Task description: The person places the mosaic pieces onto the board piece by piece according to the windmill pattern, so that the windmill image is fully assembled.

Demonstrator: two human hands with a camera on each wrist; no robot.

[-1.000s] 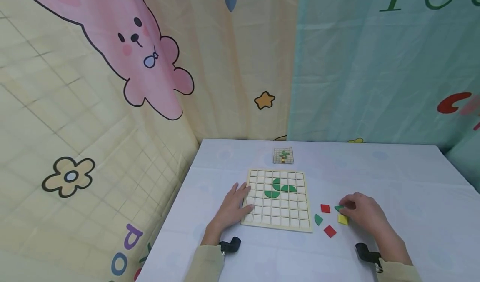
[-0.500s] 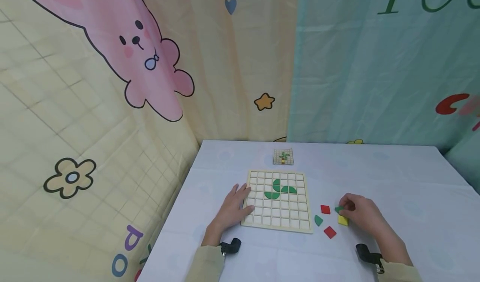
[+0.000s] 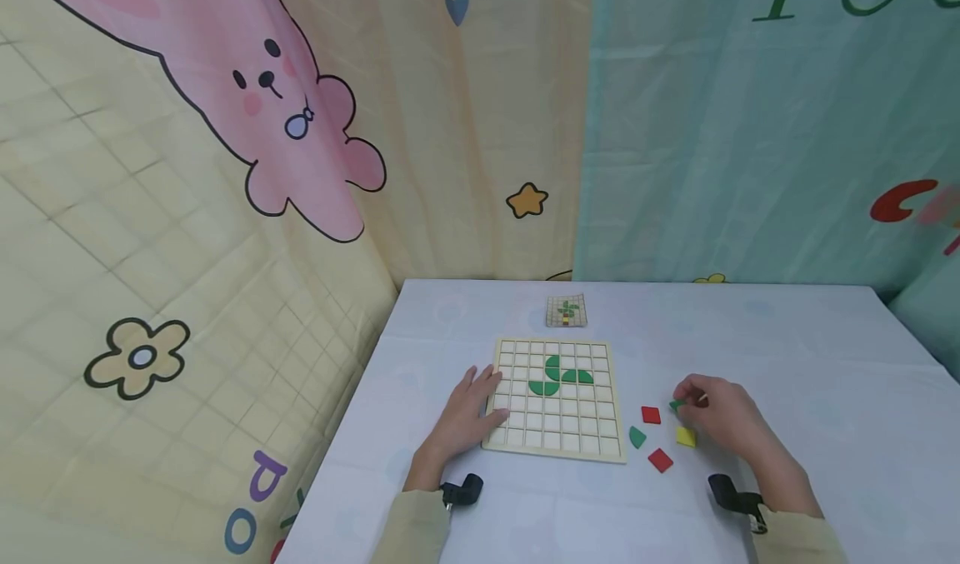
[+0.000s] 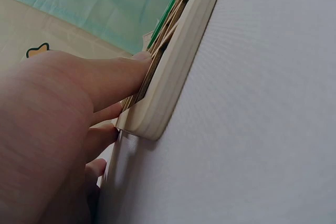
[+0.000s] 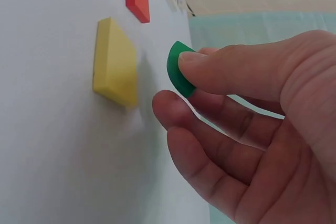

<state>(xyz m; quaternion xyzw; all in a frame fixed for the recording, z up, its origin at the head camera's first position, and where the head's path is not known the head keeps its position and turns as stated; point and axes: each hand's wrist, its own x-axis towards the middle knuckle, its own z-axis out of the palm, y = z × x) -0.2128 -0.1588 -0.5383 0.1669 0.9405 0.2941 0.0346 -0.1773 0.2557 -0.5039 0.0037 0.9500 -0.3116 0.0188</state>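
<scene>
My left hand (image 3: 467,411) lies with spread, mostly straight fingers on the left edge of a square wooden grid board (image 3: 551,424), its thumb on the top face in the left wrist view. Green quarter-circle tiles on the board pair into half-rounds, one of them an upper half-round (image 3: 552,368). Between thumb and fingertips my right hand (image 3: 723,410) pinches a green quarter-circle tile (image 5: 177,72), held up off the table in the right wrist view. Just below that hand lies a yellow square tile (image 5: 113,69); its other fingers are loosely bent.
Left of the yellow tile lie a red square tile (image 3: 651,415), a second red square (image 3: 661,461) and a loose green tile (image 3: 637,437). Behind the board is a small pattern card (image 3: 566,311). A white cloth (image 3: 810,364) covers the table, with printed curtains behind.
My right hand has lifted and shifted slightly away from me with the green tile, uncovering more of the yellow tile. My left hand stays on the board.
</scene>
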